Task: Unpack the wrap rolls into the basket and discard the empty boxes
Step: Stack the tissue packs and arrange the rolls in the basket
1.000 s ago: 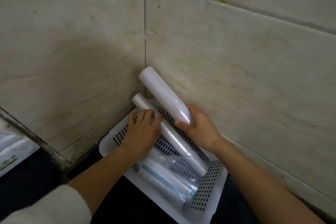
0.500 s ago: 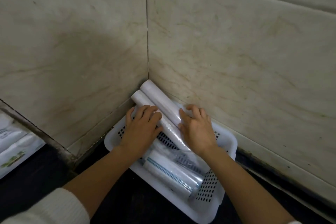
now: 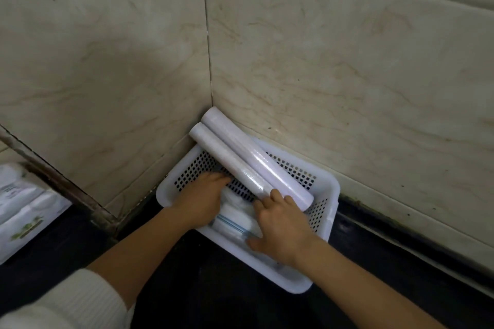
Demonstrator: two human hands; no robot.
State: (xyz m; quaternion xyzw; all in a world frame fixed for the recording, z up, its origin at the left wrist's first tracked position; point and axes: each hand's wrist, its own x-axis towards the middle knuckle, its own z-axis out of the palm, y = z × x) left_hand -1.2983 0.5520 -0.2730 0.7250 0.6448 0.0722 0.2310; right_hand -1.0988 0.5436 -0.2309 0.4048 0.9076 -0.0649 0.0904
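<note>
Two long white plastic-wrap rolls (image 3: 251, 163) lying side by side, slanted across the white perforated plastic basket (image 3: 324, 187), far ends propped over its rim into the tiled corner, probably too long to lie flat. Left hand (image 3: 199, 196) and right hand (image 3: 283, 227) open, flat on smaller packs below, gripping nothing.

A white perforated plastic basket (image 3: 324, 187) sat on the dark counter, pushed into the tiled wall corner. Two long white wrap rolls lay side by side, touching, across it: the thicker roll (image 3: 256, 160) nearer the wall, the thinner roll (image 3: 227, 161) beside it, both far ends jutting past the basket's rim. Lower in the basket lay clear-wrapped rolls (image 3: 235, 219), partly hidden.
</note>
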